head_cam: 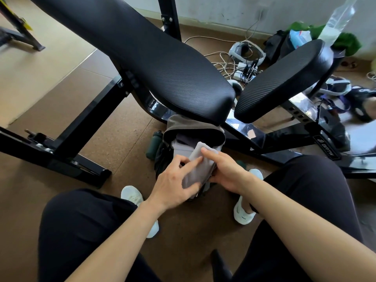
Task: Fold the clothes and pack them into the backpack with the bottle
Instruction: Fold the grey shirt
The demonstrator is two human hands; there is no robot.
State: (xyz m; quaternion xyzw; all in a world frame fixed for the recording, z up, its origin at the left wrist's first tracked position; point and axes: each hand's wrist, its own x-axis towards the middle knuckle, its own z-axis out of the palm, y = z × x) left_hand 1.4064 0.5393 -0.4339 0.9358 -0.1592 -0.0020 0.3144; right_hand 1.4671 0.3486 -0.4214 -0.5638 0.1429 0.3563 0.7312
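Sitting above one open backpack on the floor, held one folded grey garment over its mouth with two hands. Pinched the near edge with the left hand, thumb beneath, forefinger flat on top; clasped the other side with the right hand, forefinger stretched along the cloth. Saw more folded clothes inside, count unclear. Had one dark green bottle just beside the backpack's left wall, near two black bench pads, and two white shoes either side.
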